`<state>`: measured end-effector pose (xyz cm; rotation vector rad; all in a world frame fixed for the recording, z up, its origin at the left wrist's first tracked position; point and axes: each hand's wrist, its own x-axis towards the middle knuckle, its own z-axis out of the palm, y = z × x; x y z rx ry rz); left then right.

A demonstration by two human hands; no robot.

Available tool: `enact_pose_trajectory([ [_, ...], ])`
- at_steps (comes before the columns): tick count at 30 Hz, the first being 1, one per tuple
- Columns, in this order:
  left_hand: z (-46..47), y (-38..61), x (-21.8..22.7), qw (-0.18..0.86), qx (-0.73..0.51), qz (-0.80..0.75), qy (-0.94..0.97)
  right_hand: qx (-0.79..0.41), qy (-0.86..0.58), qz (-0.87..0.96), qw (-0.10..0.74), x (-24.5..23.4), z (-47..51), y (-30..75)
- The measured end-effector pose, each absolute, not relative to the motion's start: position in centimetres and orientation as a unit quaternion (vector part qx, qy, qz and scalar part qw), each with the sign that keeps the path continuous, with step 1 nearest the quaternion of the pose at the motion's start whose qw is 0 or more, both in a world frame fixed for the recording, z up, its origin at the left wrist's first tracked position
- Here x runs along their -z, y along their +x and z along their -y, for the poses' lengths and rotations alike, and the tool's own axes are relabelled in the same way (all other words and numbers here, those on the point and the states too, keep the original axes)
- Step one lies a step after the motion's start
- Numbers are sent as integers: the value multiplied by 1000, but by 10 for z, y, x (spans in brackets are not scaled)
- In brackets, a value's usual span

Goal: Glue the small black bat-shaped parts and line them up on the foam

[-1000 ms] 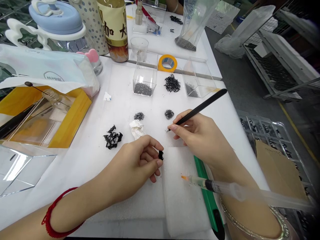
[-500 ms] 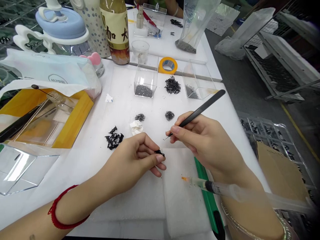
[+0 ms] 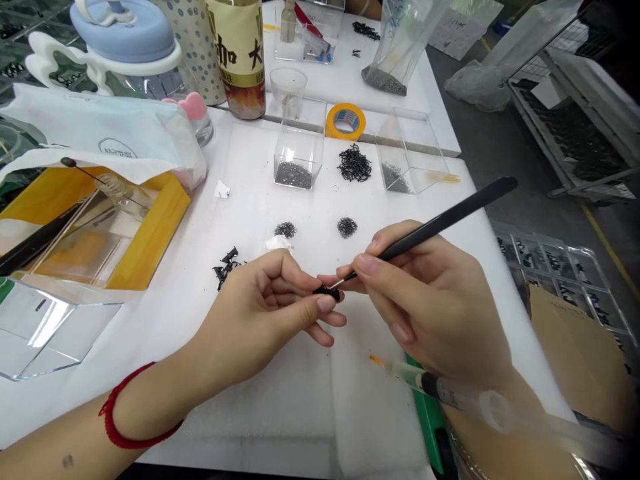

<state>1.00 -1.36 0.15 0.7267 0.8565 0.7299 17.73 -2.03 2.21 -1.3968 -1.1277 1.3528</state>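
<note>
Between the thumb and forefinger of my left hand (image 3: 280, 300) is a small black plastic part (image 3: 328, 293). My right hand (image 3: 425, 293) grips black tweezers (image 3: 445, 217) like a pen, their thin metal tip at the black part. Whether the tip holds a tiny piece is too small to tell. Behind my left hand lies a pile of black plastic parts (image 3: 227, 265), partly hidden by it. Two small heaps of tiny dark pieces, a left heap (image 3: 285, 230) and a right heap (image 3: 347, 227), lie beyond my hands, with a crumpled white tissue (image 3: 279, 243) near the left one.
A syringe (image 3: 400, 372) with an orange tip and a green tool (image 3: 425, 427) lie by my right forearm. Farther back are a clear box (image 3: 299, 150), black pins (image 3: 355, 164), yellow tape (image 3: 346, 121) and another clear box (image 3: 410, 157). A tissue pack (image 3: 100, 133) and bottle (image 3: 237, 60) stand left.
My right hand has brought the tweezers' tip from above the table to the black part in my left hand. The view has shifted slightly.
</note>
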Motion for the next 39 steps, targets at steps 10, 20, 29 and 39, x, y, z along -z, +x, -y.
enact_pose_trajectory([
  [10,12,10,-2,769,-341,-412,350,-527,-569,464,429,-22,21,175],
  [20,11,7,5,809,-345,-354,318,-555,-537,454,445,-21,21,177],
  [29,14,7,1,791,-352,-368,339,-584,-508,443,452,-24,21,178],
  [39,14,6,3,827,-350,-325,297,-588,-504,451,444,-23,20,181],
])
